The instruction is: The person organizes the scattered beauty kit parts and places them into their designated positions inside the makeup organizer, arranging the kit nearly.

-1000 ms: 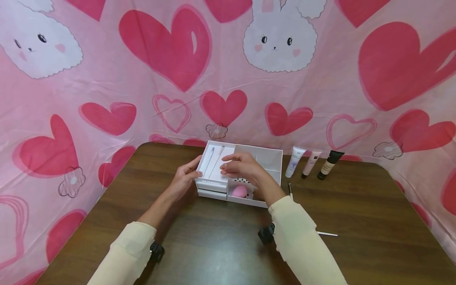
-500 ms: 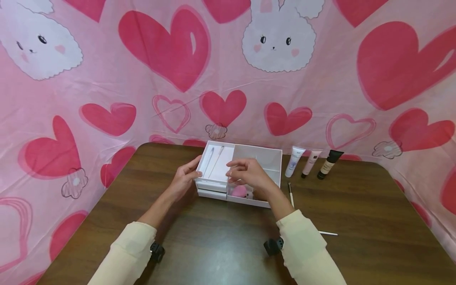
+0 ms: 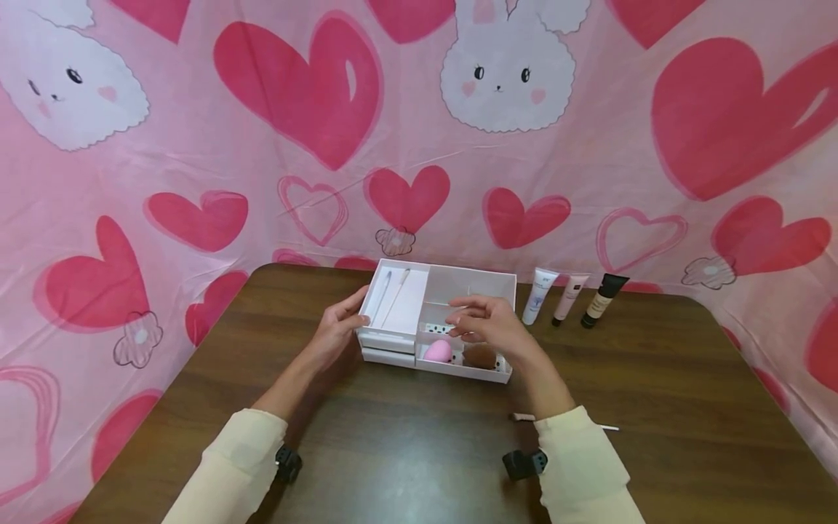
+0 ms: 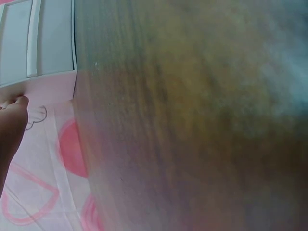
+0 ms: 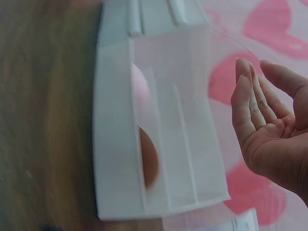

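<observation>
A white organizer box (image 3: pixel 465 372) stands on the wooden table, with two slim brushes (image 3: pixel 396 295) lying in its left top tray. My left hand (image 3: pixel 337 327) holds the box's left side, thumb at the front corner and fingers along the side wall. Over the right compartments hovers my right hand (image 3: pixel 494 324), nothing in it, fingers loosely bent and apart; the right wrist view shows its palm (image 5: pixel 269 137) bare. Below it, in the front compartment, sit a pink egg-shaped makeup sponge (image 3: pixel 439 351) and a brown rounded piece (image 3: pixel 480 356).
Right of the box stand a white tube (image 3: pixel 539 295), a pink tube (image 3: pixel 569 298) and a black-and-beige tube (image 3: pixel 604 300). A brush tip (image 3: pixel 524 417) and a white handle end (image 3: pixel 609 428) show on either side of the right forearm. A pink heart-patterned cloth (image 3: pixel 412 116) hangs behind the table.
My right hand has drawn away from the brush tray to the right, uncovering the pink sponge and brown piece. The right forearm now covers a brush beside the box. My left hand stays put.
</observation>
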Available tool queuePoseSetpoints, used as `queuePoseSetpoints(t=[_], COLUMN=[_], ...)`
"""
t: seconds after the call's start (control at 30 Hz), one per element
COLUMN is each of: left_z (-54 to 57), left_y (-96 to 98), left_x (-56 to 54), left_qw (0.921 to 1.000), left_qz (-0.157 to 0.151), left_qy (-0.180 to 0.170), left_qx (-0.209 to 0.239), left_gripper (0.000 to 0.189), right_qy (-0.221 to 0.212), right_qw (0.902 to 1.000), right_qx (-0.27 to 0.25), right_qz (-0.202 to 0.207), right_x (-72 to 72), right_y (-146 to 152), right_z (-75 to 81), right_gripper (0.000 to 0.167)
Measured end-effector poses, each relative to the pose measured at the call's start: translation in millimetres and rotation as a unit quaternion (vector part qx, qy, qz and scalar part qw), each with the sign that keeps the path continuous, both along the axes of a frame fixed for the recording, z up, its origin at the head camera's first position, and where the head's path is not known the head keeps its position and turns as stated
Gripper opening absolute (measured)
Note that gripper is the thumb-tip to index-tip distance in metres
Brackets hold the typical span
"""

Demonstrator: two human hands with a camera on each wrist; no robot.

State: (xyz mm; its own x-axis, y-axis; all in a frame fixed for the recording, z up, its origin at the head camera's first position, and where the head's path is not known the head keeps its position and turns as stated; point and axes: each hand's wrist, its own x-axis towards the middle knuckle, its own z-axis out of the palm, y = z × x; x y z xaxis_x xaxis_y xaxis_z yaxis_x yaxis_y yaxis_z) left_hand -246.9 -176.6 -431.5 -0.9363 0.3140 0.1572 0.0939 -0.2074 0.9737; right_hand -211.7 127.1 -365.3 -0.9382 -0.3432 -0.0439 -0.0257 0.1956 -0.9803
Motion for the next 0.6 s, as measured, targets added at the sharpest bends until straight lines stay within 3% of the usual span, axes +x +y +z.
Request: queuePoseSetpoints(t=[0.23,0.47,0.6], left_z=[-1.6,-2.6,-3.0], left_y=[-0.6,-1.0,-1.2], left_x=[-1.0,-1.9,-1.8], left_qw=[1.0000,1.0000,1.0000], left_qz=[0.001,-0.002,0.000], left_qy=[0.001,0.000,-0.002], left_qx=[0.001,-0.001,-0.001], left_gripper=[0.068,0.067,0.068], right_qy=[-0.002,0.021,0.026], right_qw=[0.9990,0.9983,0.9975], right_qx=[-0.029,0.006,0.024], right_qz=[-0.034,-0.054,-0.061], right_x=[2.5,13.5,18.1], right_y=[35,55,62], right_z=[4.3,3.0,-5.3], right_gripper=[0.046,0.047,0.047])
